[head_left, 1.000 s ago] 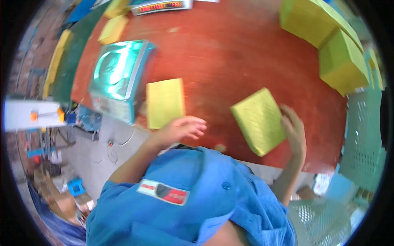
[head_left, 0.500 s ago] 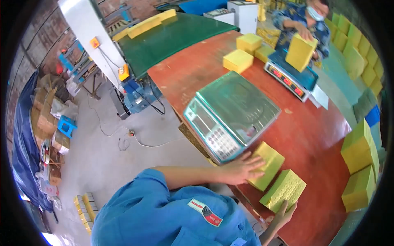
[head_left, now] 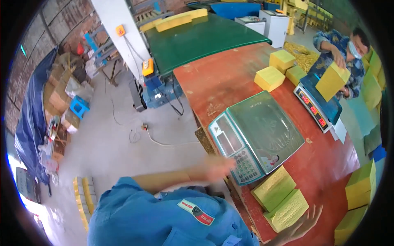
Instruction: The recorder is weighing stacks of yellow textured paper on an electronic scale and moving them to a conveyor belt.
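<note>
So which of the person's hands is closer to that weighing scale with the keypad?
The left hand. It is blurred, right beside the front corner of the scale, by the keypad. The right hand is further off, open, past the two yellow sponge blocks.

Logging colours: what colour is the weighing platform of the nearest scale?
Pale green, on the nearest scale, seen in the head view.

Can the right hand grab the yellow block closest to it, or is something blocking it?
Probably yes. The right hand is open with fingers spread, just beside the nearer yellow block lying flat on the red table. Nothing sits between them.
</note>
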The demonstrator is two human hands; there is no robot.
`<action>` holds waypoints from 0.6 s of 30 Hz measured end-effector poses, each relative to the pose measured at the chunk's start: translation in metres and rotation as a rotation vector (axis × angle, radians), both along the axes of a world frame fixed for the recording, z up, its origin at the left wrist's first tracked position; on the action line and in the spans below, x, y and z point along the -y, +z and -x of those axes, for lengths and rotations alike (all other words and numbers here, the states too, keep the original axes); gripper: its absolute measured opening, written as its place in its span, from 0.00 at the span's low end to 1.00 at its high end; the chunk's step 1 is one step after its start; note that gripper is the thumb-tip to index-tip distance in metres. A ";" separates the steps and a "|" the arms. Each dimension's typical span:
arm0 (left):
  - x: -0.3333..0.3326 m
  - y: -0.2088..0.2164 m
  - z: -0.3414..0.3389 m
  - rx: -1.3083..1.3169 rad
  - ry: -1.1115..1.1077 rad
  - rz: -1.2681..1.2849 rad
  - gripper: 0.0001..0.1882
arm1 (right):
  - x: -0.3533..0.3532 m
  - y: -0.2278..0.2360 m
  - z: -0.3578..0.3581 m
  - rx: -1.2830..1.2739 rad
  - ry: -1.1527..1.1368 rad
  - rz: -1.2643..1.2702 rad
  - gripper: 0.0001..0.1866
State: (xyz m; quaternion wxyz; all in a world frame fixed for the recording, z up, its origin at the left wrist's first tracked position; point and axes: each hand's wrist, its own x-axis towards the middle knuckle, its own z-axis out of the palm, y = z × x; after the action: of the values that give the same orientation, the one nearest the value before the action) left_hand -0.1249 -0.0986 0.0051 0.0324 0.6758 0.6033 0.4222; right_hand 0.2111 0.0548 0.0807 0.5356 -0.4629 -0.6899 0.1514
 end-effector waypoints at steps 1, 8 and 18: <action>0.013 -0.003 0.044 0.018 0.113 0.337 0.16 | 0.000 0.012 0.022 -0.160 0.127 0.063 0.22; 0.140 0.027 0.322 0.657 1.165 0.191 0.24 | 0.052 0.014 0.173 -0.157 0.944 0.556 0.18; 0.190 0.031 0.558 0.059 1.180 0.427 0.45 | 0.162 -0.103 0.429 -0.024 1.372 1.008 0.23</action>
State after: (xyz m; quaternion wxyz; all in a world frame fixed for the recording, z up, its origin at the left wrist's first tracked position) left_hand -0.6825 -0.2886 0.0359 -0.0554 0.1956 0.9446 0.2578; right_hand -0.2179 -0.1077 -0.0218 0.0624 -0.1238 -0.6623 0.7363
